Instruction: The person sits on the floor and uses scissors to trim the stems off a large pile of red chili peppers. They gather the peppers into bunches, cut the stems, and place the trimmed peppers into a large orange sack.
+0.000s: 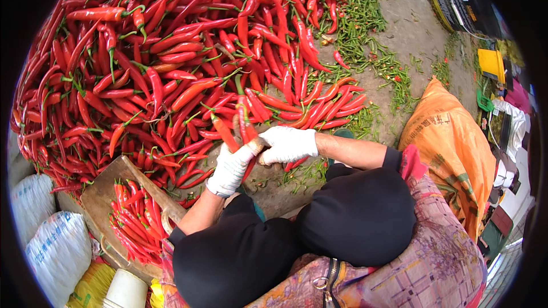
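Observation:
My left hand (234, 166), in a white knit glove with a dirty thumb tip, grips a few red chili peppers (224, 132) with their stem ends pointing away from me. My right hand (289, 143), gloved the same way, meets it at the thumb; its fingertips are partly hidden, so I cannot tell whether it pinches a pepper. Just beyond both hands spreads a large heap of red chili peppers (171, 51), many with green stems. A smaller row of peppers (329, 105) lies beyond my right hand.
Cut green stems (364, 13) litter the concrete floor. At left, a brown scoop-like container (100, 184) holds peppers beside white woven sacks (60, 252) and a white bucket (126, 288). At right stand an orange sack (449, 137), a black bucket (466, 8) and a yellow container (491, 63).

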Action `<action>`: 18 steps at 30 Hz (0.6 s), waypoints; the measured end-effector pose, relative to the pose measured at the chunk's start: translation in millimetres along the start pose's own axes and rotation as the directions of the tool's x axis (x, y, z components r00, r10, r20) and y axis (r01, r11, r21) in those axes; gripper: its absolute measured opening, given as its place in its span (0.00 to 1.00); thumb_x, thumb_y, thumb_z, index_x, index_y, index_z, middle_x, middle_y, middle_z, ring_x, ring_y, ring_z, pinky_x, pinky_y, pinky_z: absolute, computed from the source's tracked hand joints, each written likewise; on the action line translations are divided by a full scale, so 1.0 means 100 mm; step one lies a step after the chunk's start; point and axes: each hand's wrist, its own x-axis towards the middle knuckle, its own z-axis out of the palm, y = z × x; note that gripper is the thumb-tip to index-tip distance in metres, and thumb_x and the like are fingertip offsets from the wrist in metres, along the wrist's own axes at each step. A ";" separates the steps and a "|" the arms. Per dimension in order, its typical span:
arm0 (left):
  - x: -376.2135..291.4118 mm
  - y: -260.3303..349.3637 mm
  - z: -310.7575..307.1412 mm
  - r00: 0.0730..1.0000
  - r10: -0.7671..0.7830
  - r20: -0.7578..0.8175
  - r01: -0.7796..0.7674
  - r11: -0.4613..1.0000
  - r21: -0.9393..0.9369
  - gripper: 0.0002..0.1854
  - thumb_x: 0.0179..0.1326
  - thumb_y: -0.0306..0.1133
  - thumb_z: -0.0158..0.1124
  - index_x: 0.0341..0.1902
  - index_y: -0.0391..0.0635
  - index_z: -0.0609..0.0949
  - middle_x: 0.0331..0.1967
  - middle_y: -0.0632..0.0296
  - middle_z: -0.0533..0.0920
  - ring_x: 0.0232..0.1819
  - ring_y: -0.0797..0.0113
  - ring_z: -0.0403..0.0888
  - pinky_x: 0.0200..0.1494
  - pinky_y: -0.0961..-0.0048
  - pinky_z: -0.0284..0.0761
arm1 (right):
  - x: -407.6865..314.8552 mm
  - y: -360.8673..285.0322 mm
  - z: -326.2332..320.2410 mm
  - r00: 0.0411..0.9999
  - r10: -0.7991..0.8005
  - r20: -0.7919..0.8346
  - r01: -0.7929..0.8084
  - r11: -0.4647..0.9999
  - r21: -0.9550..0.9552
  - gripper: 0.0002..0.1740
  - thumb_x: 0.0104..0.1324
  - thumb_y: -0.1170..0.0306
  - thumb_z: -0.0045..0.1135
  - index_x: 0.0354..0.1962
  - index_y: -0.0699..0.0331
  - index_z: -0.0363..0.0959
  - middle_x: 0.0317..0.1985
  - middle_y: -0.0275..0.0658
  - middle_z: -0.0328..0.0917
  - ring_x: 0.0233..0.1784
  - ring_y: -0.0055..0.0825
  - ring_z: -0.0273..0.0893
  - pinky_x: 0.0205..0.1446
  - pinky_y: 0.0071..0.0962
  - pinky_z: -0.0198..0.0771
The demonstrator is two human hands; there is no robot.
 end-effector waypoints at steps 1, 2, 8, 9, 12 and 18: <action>0.05 -0.02 0.00 0.986 0.122 -0.118 -0.115 0.991 0.064 0.18 0.62 0.33 0.64 0.51 0.33 0.77 0.41 0.58 0.81 0.39 0.68 0.81 0.43 0.72 0.77 | 0.01 0.04 -0.06 0.990 -0.127 -0.055 0.110 0.963 -0.247 0.12 0.56 0.68 0.51 0.35 0.67 0.74 0.27 0.43 0.78 0.28 0.31 0.79 0.33 0.31 0.76; 0.07 -0.01 -0.04 0.983 0.157 -0.091 -0.143 0.979 0.147 0.19 0.63 0.33 0.63 0.53 0.33 0.77 0.41 0.58 0.81 0.39 0.68 0.81 0.44 0.73 0.77 | 0.05 0.08 -0.10 0.941 -0.270 -0.205 0.140 0.860 -0.490 0.12 0.54 0.69 0.50 0.35 0.67 0.74 0.28 0.46 0.78 0.29 0.36 0.79 0.34 0.35 0.75; 0.05 -0.07 -0.17 0.950 0.308 -0.045 -0.251 0.844 0.474 0.19 0.60 0.26 0.65 0.55 0.39 0.77 0.43 0.64 0.82 0.43 0.77 0.78 0.50 0.77 0.74 | 0.25 0.31 -0.34 0.673 -0.452 -0.586 -0.387 0.460 -0.799 0.18 0.55 0.69 0.57 0.43 0.63 0.66 0.40 0.49 0.72 0.35 0.48 0.79 0.34 0.44 0.75; 0.05 -0.08 -0.17 0.956 0.287 -0.057 -0.230 0.857 0.461 0.19 0.60 0.25 0.65 0.56 0.38 0.76 0.43 0.64 0.82 0.44 0.76 0.78 0.50 0.76 0.74 | 0.27 0.34 -0.34 0.696 -0.423 -0.581 -0.367 0.486 -0.793 0.18 0.55 0.69 0.57 0.43 0.63 0.67 0.40 0.49 0.72 0.35 0.48 0.79 0.34 0.44 0.75; 0.09 -0.09 -0.17 0.969 0.217 -0.120 -0.162 0.919 0.360 0.18 0.59 0.25 0.65 0.53 0.39 0.78 0.40 0.66 0.82 0.40 0.77 0.78 0.45 0.77 0.74 | 0.25 0.41 -0.33 0.783 -0.270 -0.561 -0.352 0.552 -0.756 0.17 0.56 0.66 0.55 0.41 0.65 0.68 0.41 0.51 0.72 0.38 0.49 0.78 0.40 0.46 0.75; 0.13 -0.02 -0.16 0.996 0.029 -0.088 0.004 0.938 0.348 0.14 0.54 0.36 0.70 0.41 0.42 0.81 0.26 0.71 0.77 0.25 0.79 0.70 0.29 0.78 0.66 | -0.13 0.49 -0.32 0.713 -0.198 -0.673 -0.246 0.828 -0.504 0.20 0.52 0.64 0.56 0.40 0.66 0.69 0.33 0.48 0.75 0.35 0.42 0.76 0.43 0.38 0.72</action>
